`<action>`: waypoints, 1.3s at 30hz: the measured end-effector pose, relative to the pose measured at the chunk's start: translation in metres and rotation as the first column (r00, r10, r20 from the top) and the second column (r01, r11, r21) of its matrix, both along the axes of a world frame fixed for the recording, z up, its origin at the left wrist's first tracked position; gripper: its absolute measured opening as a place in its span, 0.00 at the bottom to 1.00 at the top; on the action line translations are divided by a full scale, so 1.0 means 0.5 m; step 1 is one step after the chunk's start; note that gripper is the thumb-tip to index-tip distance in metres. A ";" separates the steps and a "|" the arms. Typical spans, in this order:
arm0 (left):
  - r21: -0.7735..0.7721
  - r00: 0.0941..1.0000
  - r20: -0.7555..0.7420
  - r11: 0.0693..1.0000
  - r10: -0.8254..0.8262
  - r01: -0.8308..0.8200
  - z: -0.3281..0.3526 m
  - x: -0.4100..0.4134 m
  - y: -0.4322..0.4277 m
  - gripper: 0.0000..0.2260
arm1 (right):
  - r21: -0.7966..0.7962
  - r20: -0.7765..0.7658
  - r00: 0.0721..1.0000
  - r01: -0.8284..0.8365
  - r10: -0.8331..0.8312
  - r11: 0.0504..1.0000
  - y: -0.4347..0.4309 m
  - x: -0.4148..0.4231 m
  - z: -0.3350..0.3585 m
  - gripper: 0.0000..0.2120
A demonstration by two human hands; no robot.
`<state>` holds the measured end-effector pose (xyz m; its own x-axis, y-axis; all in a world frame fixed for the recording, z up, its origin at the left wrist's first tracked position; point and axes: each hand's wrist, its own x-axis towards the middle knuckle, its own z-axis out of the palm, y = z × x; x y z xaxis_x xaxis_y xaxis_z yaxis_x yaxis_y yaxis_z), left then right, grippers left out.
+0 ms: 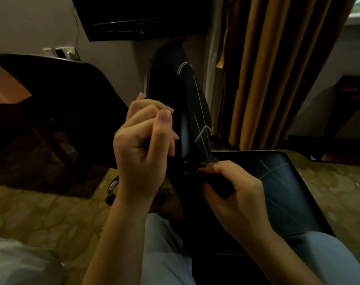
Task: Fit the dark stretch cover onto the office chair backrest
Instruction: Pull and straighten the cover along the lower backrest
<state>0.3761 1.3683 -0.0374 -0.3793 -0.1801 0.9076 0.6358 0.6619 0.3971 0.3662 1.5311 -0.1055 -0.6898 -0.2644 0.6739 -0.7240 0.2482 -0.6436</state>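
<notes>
**A:** What lies nearest?

**B:** The person's pale blue trouser legs (164,254) are at the bottom. White bedding (14,262) fills the lower left corner, with patterned carpet (41,212) between the two.

**A:** And the hands?

**B:** Both bare forearms reach forward from there. The right hand (234,188) is the lower and nearer one. Its fingertips and thumb curl in and pinch a bunched bit of the dark stretch cover (197,103). That is at the foot of the backrest (152,79), just where it meets the seat (277,182).

**A:** The other one?

**B:** The left hand (142,140) is higher, up against the backrest's rear edge. Its fingers are closed in a tight fist, with the thumb upright and pressed to the forefinger. Dark cloth runs out beneath the fingers, so it grips the cover's edge. The fold inside the fist is hidden.

**A:** Where does the cover sit?

**B:** It is on the backrest, which stands edge-on to the camera and rises beyond the hands. The dark fabric, marked with thin pale lines, lies taut down the right face. A glossy stitched rim shows on the left side. I cannot tell how far down the rear the fabric reaches. The seat, to the right, carries similar pale crossing lines.

**A:** And further off?

**B:** Part of the chair base (112,188) shows beside the left wrist. A dark table (51,89) stands at the left, with a wall socket (59,51) above it. An ochre curtain (267,68) hangs behind the chair at the right, and a television (138,15) is at the top.
</notes>
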 end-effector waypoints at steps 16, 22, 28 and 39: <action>0.006 1.000 -0.023 1.000 0.012 -0.012 0.000 -0.002 0.006 0.22 | 0.011 0.041 0.999 0.011 -0.012 1.000 0.017 -0.003 -0.003 0.09; 0.011 1.000 -0.009 1.000 0.000 0.001 0.001 0.001 0.000 0.21 | -0.034 0.037 0.999 -0.013 0.015 0.999 0.006 0.003 -0.018 0.12; 0.053 0.999 -0.032 0.999 0.012 -0.010 0.000 -0.003 0.009 0.22 | 0.121 0.171 0.976 0.112 -0.132 0.986 0.051 0.008 -0.109 0.15; 0.000 1.000 -0.006 1.000 0.006 -0.006 0.001 0.000 0.003 0.22 | -0.001 0.039 0.999 0.011 -0.011 1.000 0.005 0.001 0.006 0.11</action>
